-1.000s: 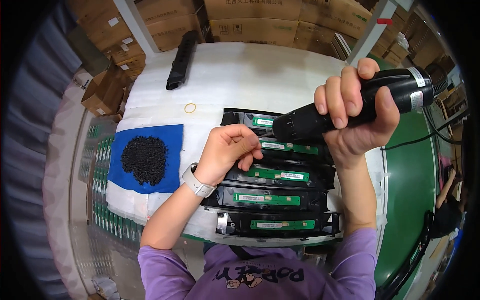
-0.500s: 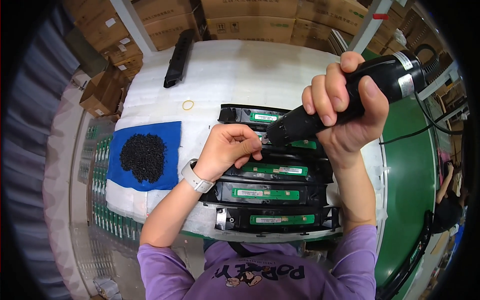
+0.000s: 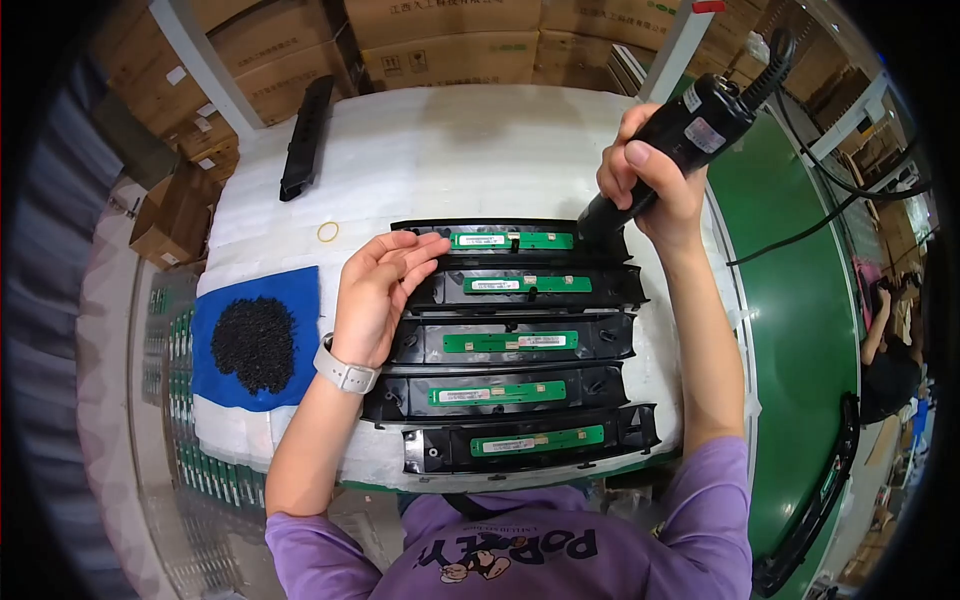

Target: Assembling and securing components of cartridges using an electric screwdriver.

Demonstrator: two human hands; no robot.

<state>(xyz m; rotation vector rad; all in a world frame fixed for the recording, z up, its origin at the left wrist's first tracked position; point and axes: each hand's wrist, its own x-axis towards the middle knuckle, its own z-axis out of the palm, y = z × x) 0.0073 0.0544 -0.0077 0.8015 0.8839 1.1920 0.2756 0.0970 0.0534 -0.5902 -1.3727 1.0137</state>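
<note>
My right hand point(image 3: 650, 185) is wrapped around a black corded electric screwdriver point(image 3: 700, 125), tilted down to the left. Its lower end is at the right end of the farthest black plastic housing point(image 3: 420, 226); the tip itself I cannot make out. My left hand point(image 3: 370, 290) has its fingers stretched out over that housing's left end, fingertips at the left edge of its green circuit board point(image 3: 545, 241). Nothing shows in those fingers. Nearer me lie several similar curved housings point(image 3: 415, 341) in a column, each with a green board inside.
Left of the housings, a pile of small black screws point(image 3: 253, 343) rests on a blue cloth point(image 3: 302, 290). A yellow rubber band point(image 3: 328, 232) and another black housing point(image 3: 308, 135) lie farther back on the white-covered table point(image 3: 450, 140). The screwdriver's cord point(image 3: 775, 70) trails off right.
The screwdriver has moved from over the second housing to the right end of the farthest one. My left hand has left its pinch near the tip, moved leftward and opened. The view has shifted.
</note>
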